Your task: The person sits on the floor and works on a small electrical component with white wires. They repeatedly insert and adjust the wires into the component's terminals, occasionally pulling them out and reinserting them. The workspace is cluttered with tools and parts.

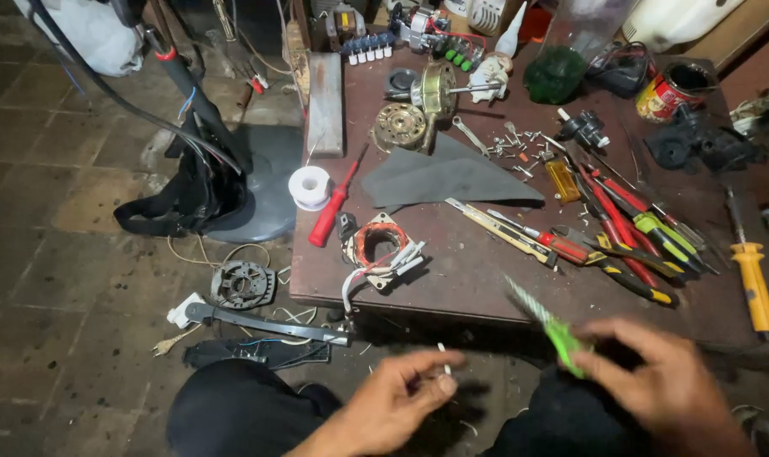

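Note:
My left hand [405, 398] is low in the view above my knees, pinching a small white piece of wire or sleeve [443, 355] between thumb and fingers. My right hand [655, 381] grips a green-handled tool [554, 326], blurred, its pale tip pointing up-left over the table's front edge. Just beyond my hands a motor stator with copper windings and white leads [380, 250] lies on the brown table [477, 271].
On the table lie a red screwdriver [333, 207], white tape roll [309, 186], dark cloth [443, 178], a utility knife, pliers and screwdrivers [630, 241], a yellow-handled screwdriver [754, 283], loose screws [511, 144] and motor parts [418, 106]. A fan stand base [232, 178] and a motor housing [242, 283] sit on the floor at left.

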